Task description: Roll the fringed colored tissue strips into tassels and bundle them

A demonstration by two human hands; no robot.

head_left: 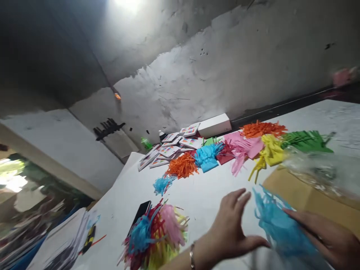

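Note:
Blue fringed paper (284, 225) lies blurred at the lower right, its cut strips toward the far side. My right hand (327, 232) grips its right part, thumb and fingers closed over it. Just left of the paper, my left hand (232, 227) has its thumb and fingers spread, holding nothing. A bracelet (192, 255) circles the left wrist. Near that forearm is a multicoloured bunch of fringed paper (157, 236), partly over a phone (141, 213). Beneath and beyond my right hand is a brown sheet (306, 193) with clear plastic (323, 168) on it.
Across the white table (120, 210) lie fringed papers in orange (263, 129), yellow (271, 150), green (306, 141) and pink (246, 146). Behind are printed cards (168, 151) and a white box (215, 125). A black-and-yellow tool (89, 239) lies left, beside stacked papers (64, 232).

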